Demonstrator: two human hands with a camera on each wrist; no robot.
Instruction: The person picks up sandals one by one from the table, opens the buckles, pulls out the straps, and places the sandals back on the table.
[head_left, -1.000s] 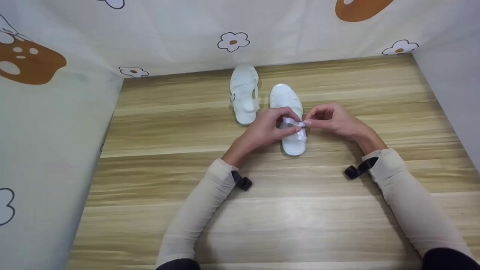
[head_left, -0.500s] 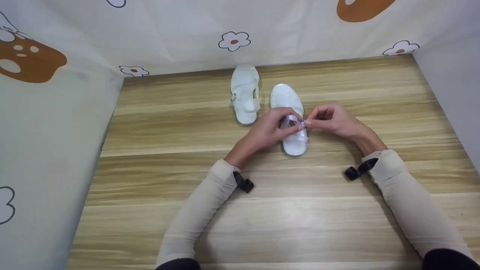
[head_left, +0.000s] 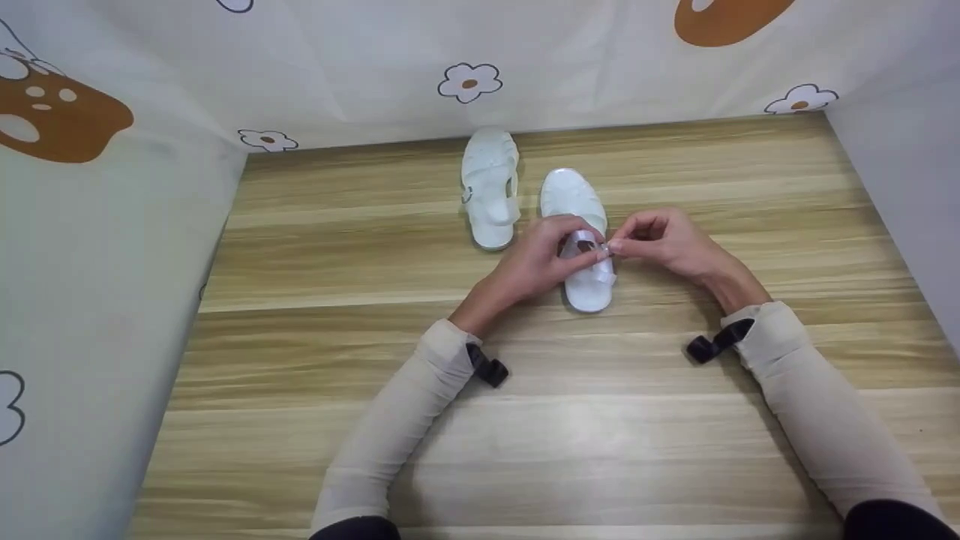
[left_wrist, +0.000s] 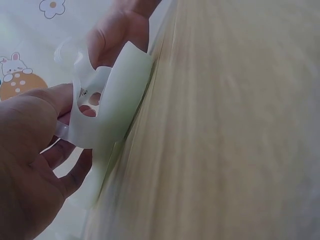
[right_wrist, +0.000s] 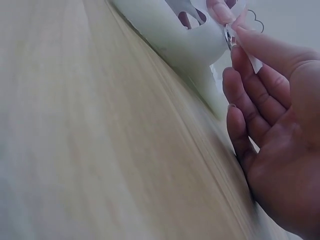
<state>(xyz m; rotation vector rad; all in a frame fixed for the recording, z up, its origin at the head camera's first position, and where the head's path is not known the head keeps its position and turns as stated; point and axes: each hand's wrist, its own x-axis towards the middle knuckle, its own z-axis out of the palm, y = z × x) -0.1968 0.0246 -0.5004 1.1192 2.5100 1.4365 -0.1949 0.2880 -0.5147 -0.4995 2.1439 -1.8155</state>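
A white sandal [head_left: 571, 196] lies sole down on the wooden floor, toe pointing away from me. My left hand [head_left: 529, 259] reaches over it from the left, thumb and forefinger pinching its ankle strap [head_left: 581, 237] near the buckle. From the right, my right hand [head_left: 671, 244] pinches the strap's end at the small metal buckle [right_wrist: 229, 36], between thumb and forefinger. Its other fingers are bent loosely in the right wrist view. Fingertips partly cover the buckle, so how the strap runs through it cannot be told. The sandal's heel [left_wrist: 125, 80] shows in the left wrist view.
A second white sandal [head_left: 489, 161] sits to the left, near the back wall, with a buckle on its left side. Patterned cloth [head_left: 360, 67] hangs behind and at the left. A plain pale wall [head_left: 900, 172] borders the right. Wood-grain floor [head_left: 570, 450] stretches in front.
The strap under my left hand now shows an open loop where it lay flatter one second ago. Both hands stay almost in place, still pinching at the buckle.
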